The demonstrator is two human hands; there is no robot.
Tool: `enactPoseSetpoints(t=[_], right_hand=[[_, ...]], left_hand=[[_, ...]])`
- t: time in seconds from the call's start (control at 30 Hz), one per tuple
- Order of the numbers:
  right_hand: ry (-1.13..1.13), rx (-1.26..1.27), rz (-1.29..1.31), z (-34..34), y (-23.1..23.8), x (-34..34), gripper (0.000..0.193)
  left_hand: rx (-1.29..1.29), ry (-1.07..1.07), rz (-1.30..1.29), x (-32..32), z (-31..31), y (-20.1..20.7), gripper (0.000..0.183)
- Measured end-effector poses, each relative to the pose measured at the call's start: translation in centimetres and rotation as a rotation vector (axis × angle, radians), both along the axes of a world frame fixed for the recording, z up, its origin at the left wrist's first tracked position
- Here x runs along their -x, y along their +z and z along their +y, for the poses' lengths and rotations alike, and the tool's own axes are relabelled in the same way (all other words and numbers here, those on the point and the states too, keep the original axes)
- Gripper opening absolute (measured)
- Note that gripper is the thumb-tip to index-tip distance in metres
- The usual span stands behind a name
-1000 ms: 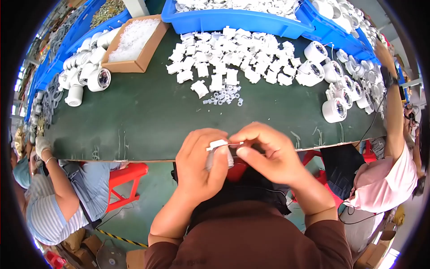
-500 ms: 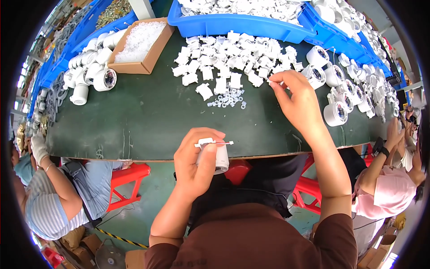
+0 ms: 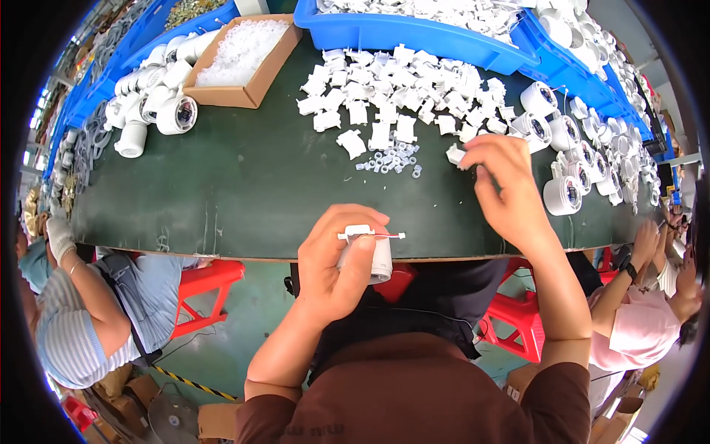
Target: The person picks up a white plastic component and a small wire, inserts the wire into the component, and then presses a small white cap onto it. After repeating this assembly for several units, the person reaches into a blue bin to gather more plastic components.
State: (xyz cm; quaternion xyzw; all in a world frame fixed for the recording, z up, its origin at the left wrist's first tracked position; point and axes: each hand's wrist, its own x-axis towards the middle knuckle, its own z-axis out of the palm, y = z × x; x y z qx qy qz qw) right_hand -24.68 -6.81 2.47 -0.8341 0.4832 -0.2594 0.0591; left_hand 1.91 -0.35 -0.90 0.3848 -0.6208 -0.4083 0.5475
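Dark-green tabletop [image 3: 222, 200], scuffed pale along its front edge. On the far side, blue bins [image 3: 414, 35] and a cardboard box [image 3: 229, 98] of translucent bits; nearer, a heap of white parts [image 3: 414, 81], small clear rings [image 3: 392, 160] beside it. Below, green floor [image 3: 270, 340], red stools [image 3: 211, 280], black-and-yellow tape [image 3: 196, 382]; co-workers [image 3: 78, 340] at either side. Left hand [image 3: 331, 259] curled round a white tube [image 3: 381, 263] by the front edge, red-and-white wire [image 3: 384, 235] across its top. Right hand [image 3: 510, 192] half open above the tabletop, single white piece [image 3: 455, 155] at its fingertips, near the heap; impossible to tell whether pinched or only touched.
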Motion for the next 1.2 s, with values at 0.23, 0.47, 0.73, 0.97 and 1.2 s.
enactPoseSetpoints(t=[0.23,0.47,0.73,0.97,1.2], right_hand=[[-0.067,-0.086,-0.003,0.3,-0.8,-1.2,0.035],[0.08,-0.106,0.006,1.4,0.5,1.3,0.036],[-0.288,-0.1,0.043,2.4,-0.4,-0.4,0.022],[-0.037,-0.063,0.041,3.0,0.6,-1.6,0.022],[0.077,-0.567,-0.54,4.2,1.9,-3.4,0.037]], left_hand=[[0.033,0.012,0.022,-0.2,0.0,-0.3,0.016],[-0.018,0.012,0.014,0.2,0.2,-0.1,0.026],[-0.04,0.102,0.035,0.3,0.3,0.0,0.016],[0.023,0.276,-0.136,-0.5,0.5,0.7,0.012],[0.054,0.374,-0.274,-0.5,0.5,1.0,0.013]])
